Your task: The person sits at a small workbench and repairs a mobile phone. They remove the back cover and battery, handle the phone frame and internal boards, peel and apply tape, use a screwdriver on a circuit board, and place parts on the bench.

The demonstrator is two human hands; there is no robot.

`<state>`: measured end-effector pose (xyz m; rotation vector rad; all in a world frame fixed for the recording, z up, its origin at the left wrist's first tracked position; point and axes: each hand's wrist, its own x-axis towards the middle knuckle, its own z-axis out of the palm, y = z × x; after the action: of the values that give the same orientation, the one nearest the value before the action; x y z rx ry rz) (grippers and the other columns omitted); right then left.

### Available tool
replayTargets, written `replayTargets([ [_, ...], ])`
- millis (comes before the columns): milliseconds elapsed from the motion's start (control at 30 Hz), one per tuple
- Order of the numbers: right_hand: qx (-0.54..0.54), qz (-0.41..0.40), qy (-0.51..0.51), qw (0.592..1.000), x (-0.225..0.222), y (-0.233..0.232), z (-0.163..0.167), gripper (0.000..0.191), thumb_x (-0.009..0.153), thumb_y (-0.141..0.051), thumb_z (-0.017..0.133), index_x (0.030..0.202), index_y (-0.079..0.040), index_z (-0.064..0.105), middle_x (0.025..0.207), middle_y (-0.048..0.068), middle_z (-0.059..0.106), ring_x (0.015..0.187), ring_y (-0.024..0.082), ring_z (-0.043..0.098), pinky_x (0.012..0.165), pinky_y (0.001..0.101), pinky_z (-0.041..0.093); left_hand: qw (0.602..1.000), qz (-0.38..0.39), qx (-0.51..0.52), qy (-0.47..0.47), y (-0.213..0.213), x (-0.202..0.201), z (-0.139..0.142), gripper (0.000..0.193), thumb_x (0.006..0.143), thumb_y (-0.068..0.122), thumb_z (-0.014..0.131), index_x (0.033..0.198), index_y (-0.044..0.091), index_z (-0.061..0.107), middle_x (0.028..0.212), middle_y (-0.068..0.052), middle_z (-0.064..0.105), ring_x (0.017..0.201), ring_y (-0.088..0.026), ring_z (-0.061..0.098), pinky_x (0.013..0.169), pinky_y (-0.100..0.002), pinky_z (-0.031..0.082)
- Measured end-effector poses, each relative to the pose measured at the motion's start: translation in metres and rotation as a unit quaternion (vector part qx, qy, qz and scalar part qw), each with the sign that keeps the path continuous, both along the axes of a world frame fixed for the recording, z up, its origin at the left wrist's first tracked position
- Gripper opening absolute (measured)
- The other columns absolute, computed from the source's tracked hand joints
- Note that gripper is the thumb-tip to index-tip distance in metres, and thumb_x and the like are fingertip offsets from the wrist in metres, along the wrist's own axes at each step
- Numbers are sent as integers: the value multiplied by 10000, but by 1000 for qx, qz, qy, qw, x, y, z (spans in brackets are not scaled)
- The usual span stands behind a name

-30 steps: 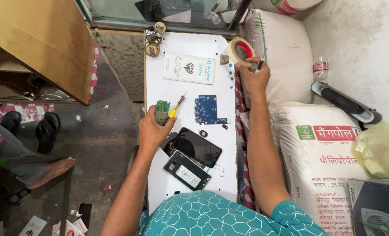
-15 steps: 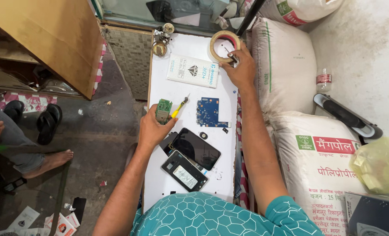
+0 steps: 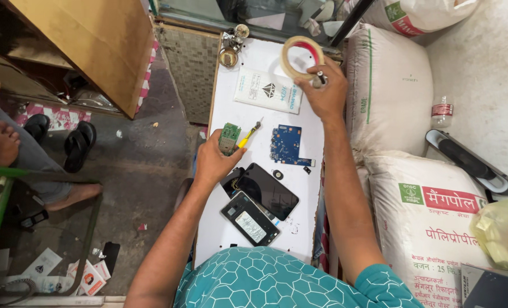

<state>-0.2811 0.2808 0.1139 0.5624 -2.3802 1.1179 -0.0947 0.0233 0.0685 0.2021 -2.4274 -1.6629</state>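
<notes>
My right hand holds a roll of tan tape lifted above the far end of the white table, with a small dark tool pinched against it. My left hand grips a small green circuit board and a yellow-handled screwdriver near the table's left edge. A blue circuit board lies mid-table. Near me lie a black phone screen and an opened phone body.
A white packet lies at the far end, beside small metal parts. Big white sacks stack on the right. Another person's feet and black sandals are on the floor to the left, near a wooden cabinet.
My right hand has swung left from the sacks' edge over the table, carrying the tape roll higher. My left hand has stayed put with the green board.
</notes>
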Motion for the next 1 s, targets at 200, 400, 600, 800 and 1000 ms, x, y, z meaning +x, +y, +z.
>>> replayTargets([
  [200, -182, 219, -198, 938, 34, -71, -36, 313, 806, -136, 905, 1056, -47, 740, 1251, 89, 700, 1141, 181, 668, 1029, 317, 568, 997, 10, -63, 46, 7, 9, -5, 424, 766, 196, 866, 1095, 17, 668, 869, -199, 742, 823, -380, 724, 724, -435, 559],
  [400, -176, 220, -382, 880, 45, -98, -42, 266, 842, -229, 882, 1016, -83, 744, 1098, 92, 733, 919, 124, 694, 800, 258, 569, 999, 1, -25, 37, 2, 14, -4, 401, 772, 204, 853, 1068, 20, 655, 887, -180, 751, 828, -333, 759, 734, -408, 579],
  [600, -3, 207, -252, 945, 44, -96, -35, 353, 699, -159, 953, 972, -55, 755, 1248, 144, 733, 1187, 230, 661, 1037, 350, 481, 999, -2, -23, 24, 0, 14, 0, 379, 762, 195, 860, 1023, 6, 661, 864, -182, 749, 806, -333, 753, 719, -407, 569],
  [800, 87, 145, -136, 976, 40, -87, -33, 424, 636, -188, 942, 991, -64, 747, 1487, 207, 564, 1315, 354, 602, 1094, 401, 479, 1000, -7, -17, 20, 1, 14, 2, 394, 758, 198, 849, 1047, 11, 657, 845, -170, 744, 796, -334, 751, 720, -406, 570],
  [1000, 134, 104, -124, 978, 41, -95, -39, 482, 648, -315, 937, 1051, -115, 763, 1486, 224, 532, 1274, 377, 602, 1040, 417, 487, 999, -3, -43, -2, 2, 13, 4, 391, 757, 222, 853, 1029, 19, 660, 839, -173, 742, 802, -350, 743, 717, -425, 563],
])
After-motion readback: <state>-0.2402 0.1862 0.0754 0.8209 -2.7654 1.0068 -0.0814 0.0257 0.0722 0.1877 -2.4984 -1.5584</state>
